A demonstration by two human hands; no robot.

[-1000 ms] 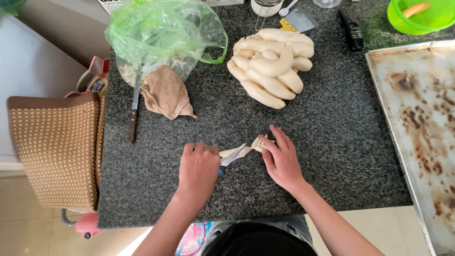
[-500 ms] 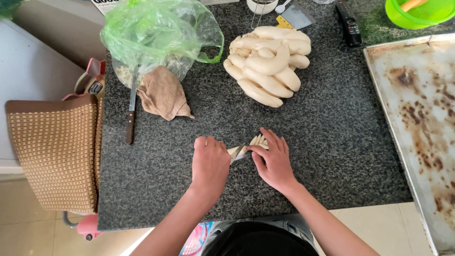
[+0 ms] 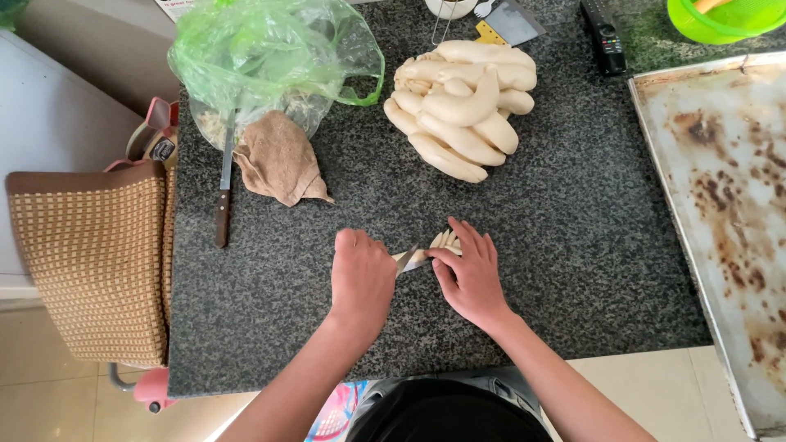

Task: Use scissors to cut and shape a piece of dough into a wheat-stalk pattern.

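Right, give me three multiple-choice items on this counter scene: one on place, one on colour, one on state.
1. Where does the pile of dough pieces lie? A. on the baking tray B. on the counter beyond the hands C. in the woven bag
2. What colour is the plastic bag? A. green B. red C. black
3. What is the left hand doing? A. lying flat and open B. closed on a small blade C. lifted off the counter

B: the pile sits on the dark counter.
A: it is see-through green.
B: the blade sticks out toward the right hand.
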